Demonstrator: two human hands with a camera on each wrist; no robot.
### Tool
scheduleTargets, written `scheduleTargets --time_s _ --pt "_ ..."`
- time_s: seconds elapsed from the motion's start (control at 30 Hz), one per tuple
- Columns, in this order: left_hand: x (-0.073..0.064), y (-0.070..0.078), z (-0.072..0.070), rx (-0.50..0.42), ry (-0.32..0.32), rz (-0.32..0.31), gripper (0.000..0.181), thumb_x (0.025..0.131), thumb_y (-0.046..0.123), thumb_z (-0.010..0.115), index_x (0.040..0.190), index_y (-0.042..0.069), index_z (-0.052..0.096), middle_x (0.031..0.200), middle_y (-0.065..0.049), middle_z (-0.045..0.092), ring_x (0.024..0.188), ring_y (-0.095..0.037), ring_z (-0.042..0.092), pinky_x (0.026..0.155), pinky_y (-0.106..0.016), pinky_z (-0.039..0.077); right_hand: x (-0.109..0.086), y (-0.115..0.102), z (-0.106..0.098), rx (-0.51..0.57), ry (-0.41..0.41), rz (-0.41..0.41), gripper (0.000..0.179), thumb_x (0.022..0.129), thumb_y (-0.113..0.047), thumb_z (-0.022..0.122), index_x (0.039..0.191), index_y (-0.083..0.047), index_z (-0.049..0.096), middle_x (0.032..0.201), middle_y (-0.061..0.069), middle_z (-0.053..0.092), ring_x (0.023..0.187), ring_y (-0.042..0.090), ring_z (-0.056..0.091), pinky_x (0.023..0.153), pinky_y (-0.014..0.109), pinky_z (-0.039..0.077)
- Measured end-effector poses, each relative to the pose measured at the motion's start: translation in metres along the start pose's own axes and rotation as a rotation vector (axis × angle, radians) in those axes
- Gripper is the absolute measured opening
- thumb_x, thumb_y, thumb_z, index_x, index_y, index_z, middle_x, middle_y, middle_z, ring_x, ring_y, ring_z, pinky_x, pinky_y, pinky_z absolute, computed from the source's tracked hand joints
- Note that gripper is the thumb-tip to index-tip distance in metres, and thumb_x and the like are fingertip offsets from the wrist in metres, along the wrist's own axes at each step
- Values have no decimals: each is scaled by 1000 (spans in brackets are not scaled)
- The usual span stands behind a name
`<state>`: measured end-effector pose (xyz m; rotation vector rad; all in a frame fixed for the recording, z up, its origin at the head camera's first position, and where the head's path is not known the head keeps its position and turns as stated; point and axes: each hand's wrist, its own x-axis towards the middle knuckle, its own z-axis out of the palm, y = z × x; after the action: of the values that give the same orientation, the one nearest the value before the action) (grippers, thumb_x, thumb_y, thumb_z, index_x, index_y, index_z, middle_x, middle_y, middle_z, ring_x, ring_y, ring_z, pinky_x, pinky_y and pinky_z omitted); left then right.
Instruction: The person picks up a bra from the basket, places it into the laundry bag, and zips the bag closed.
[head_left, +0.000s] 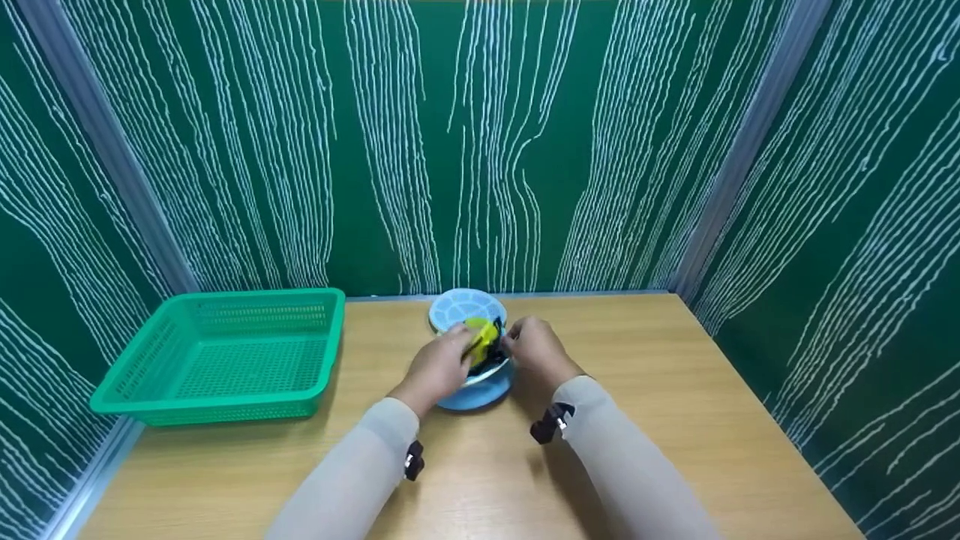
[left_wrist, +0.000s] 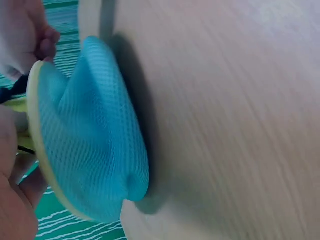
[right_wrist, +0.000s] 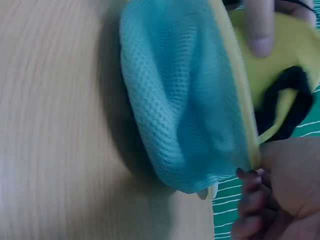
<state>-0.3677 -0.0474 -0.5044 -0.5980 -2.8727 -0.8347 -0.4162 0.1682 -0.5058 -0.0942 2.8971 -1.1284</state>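
Note:
A soft, round light-blue mesh bag (left_wrist: 107, 140) with a cream zip edge sits on the table, its round lid (head_left: 466, 307) folded back away from me. Within its mouth is a yellow piece with black straps (right_wrist: 285, 55); its exact kind cannot be told. My left hand (head_left: 439, 365) grips this yellow piece at the bag's left side, one finger (right_wrist: 260, 32) lying along its surface. Opposite, my right hand (head_left: 541, 350) pinches the bag's rim at the zip. A black strap loop (right_wrist: 295, 95) stands up close to the right hand. The bag's inside is mostly hidden by the hands.
An open green plastic basket (head_left: 217, 409) with slotted walls stands on the left of the wooden table (head_left: 637, 450). Green panels (head_left: 510, 150) with white wavy lines enclose the back and sides. Both forearms wear light sleeves with dark wrist devices (head_left: 551, 424).

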Motion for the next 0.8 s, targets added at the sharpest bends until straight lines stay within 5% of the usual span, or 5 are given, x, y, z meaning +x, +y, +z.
scheduleTargets --time_s 0.13,0.3,0.57,0.8 --pt "0 -1 10 112 -116 17 58 111 9 71 165 25 61 164 -2 63 147 -28 65 126 -50 52 -1 -3 -2 2 -24 1 16 108 -10 72 98 -3 83 100 10 80 90 22 70 81 35 62" --pt "1 3 17 184 -227 -9 60 111 3 65 163 33 63 162 2 68 147 -23 65 130 -48 49 -1 -10 -8 -5 -46 24 13 108 -12 75 106 -3 84 105 11 81 86 19 67 70 28 56" --pt "0 14 12 312 -218 74 25 113 10 66 131 20 80 123 -1 83 115 -24 75 113 -47 60 -3 -17 -21 -37 -60 -46 22 111 -16 71 102 -1 83 86 -1 68 79 15 57 69 28 46" --pt "-1 16 5 293 -255 25 27 117 15 62 140 18 76 133 -6 81 124 -26 74 115 -49 58 -2 -15 -35 -13 -80 -85 26 114 -20 67 108 -1 85 89 1 73 81 15 58 73 31 50"
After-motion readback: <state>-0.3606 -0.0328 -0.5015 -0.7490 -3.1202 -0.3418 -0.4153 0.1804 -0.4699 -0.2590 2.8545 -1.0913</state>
